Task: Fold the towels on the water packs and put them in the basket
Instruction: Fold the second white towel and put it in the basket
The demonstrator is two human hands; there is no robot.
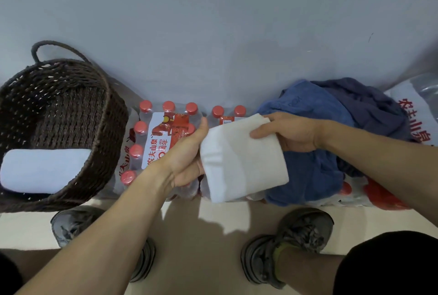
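Note:
A folded white towel (241, 162) is held over the water packs (163, 138), which are shrink-wrapped bottles with red caps. My left hand (187, 159) grips its left edge from beneath. My right hand (291, 132) clasps its far right corner, thumb on top. A dark woven basket (111, 129) stands at the left, with one folded pale towel (42, 170) lying inside. To the right, a crumpled blue towel (308, 171) and a darker navy towel (369, 107) lie piled on the packs.
A grey wall rises directly behind the packs. Another wrapped water pack (417, 105) sits at the far right. My two feet in grey shoes (296, 242) stand on the pale floor just in front of the packs.

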